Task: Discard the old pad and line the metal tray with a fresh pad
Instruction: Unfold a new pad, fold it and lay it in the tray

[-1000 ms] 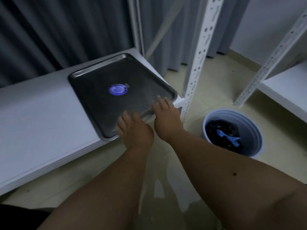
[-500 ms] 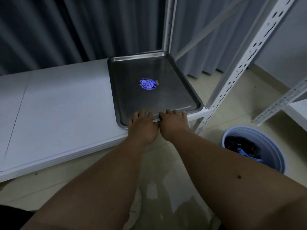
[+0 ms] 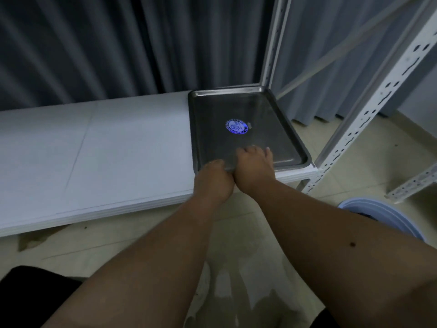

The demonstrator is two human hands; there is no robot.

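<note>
A bare metal tray (image 3: 236, 102) with a round blue sticker (image 3: 236, 126) lies at the right end of a white shelf (image 3: 106, 150). No pad shows in the tray. Both my hands are at its near rim, side by side and touching. My left hand (image 3: 214, 178) curls its fingers round the rim near the tray's front left corner. My right hand (image 3: 254, 166) reaches over the rim, and its fingers rest on the tray's floor.
A blue-rimmed bin (image 3: 387, 210) stands on the floor at the lower right, partly behind my right forearm. White perforated rack uprights (image 3: 369, 102) rise right of the tray. Grey curtains (image 3: 118, 43) hang behind the shelf.
The view has swung left and pulled back. My left fingers have gone from lying straight on the rim to curling round it. My right fingers have slid further onto the tray's floor.
</note>
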